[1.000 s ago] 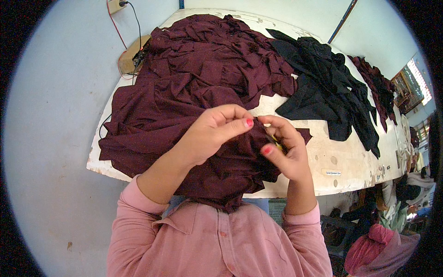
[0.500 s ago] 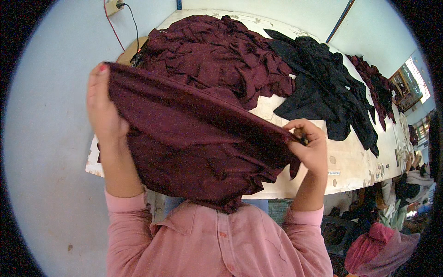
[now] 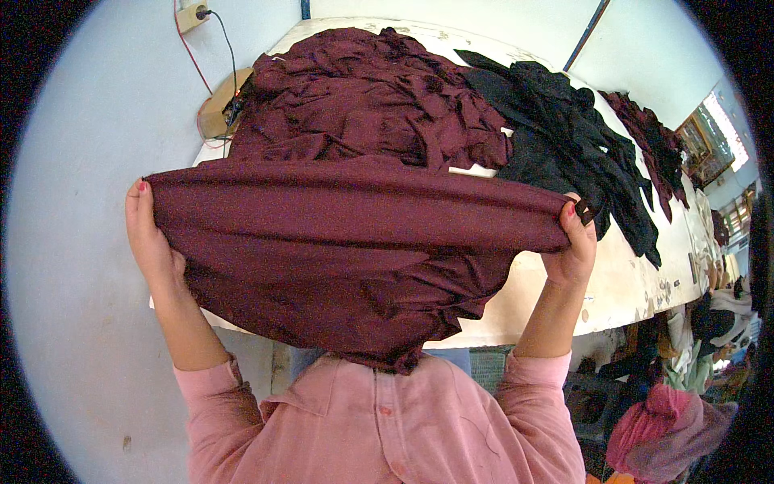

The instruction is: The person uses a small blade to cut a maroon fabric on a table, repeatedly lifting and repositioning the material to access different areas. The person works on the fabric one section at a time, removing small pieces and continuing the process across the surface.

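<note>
A maroon cloth (image 3: 355, 218) is stretched taut between my two hands, its lower part hanging in folds against my shirt front. My left hand (image 3: 153, 242) grips its left upper corner, thumb pressed on the fabric. At the opposite corner, my right hand (image 3: 574, 246) is closed on the cloth, with something small and dark showing by the fingers that I cannot make out. Beyond the stretched cloth, a large crumpled heap of maroon fabric (image 3: 355, 97) lies on the pale table (image 3: 516, 310).
Black fabric (image 3: 564, 137) lies right of the heap, with more dark maroon pieces (image 3: 645, 145) farther right. A wooden block with wires (image 3: 216, 117) sits by the left wall, below a socket (image 3: 193, 14). A person with a pink head covering (image 3: 657, 427) is at lower right.
My right hand has moved up and outward to the right, and my left hand down and outward. The cloth's upper edge, slanted before, is now nearly level and pulled wider.
</note>
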`<state>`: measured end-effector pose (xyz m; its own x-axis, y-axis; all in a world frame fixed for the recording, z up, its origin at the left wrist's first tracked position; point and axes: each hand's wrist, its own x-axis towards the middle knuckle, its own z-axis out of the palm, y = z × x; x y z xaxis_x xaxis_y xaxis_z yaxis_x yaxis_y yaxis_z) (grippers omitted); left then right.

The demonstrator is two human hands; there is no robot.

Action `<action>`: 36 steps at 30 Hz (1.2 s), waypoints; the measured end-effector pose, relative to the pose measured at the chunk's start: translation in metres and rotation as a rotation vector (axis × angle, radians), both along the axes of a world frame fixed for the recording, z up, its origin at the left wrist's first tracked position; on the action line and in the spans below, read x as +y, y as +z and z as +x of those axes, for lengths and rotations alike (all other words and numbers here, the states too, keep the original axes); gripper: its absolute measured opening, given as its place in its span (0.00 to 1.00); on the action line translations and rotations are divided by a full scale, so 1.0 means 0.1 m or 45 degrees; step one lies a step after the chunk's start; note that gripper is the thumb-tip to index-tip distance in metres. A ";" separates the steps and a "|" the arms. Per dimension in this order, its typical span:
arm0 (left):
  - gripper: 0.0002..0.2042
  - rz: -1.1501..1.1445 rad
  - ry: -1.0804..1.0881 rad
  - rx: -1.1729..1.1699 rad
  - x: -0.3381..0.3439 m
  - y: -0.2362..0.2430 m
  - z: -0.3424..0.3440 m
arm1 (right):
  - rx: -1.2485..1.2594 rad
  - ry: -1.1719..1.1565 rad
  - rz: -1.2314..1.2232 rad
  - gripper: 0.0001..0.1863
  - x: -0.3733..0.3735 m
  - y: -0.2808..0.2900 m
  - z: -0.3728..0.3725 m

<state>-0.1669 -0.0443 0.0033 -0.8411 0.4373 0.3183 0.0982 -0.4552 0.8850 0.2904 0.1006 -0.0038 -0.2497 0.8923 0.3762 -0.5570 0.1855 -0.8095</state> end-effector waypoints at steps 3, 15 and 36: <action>0.13 -0.034 -0.046 0.080 -0.05 -0.20 -0.13 | 0.044 -0.009 0.014 0.12 0.03 -0.02 0.02; 0.14 -0.487 -0.107 1.132 0.34 -0.01 0.74 | -0.718 -0.305 0.064 0.08 -0.04 -0.09 0.07; 0.11 -0.487 -1.780 0.258 0.75 0.03 1.53 | -1.055 -0.631 1.058 0.18 -0.59 0.07 -1.00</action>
<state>-0.0141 0.0306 0.0061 0.3746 0.9255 0.0561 -0.0820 -0.0272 0.9963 0.1906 0.0420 0.0034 -0.3859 0.5288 0.7559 0.3316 0.8441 -0.4212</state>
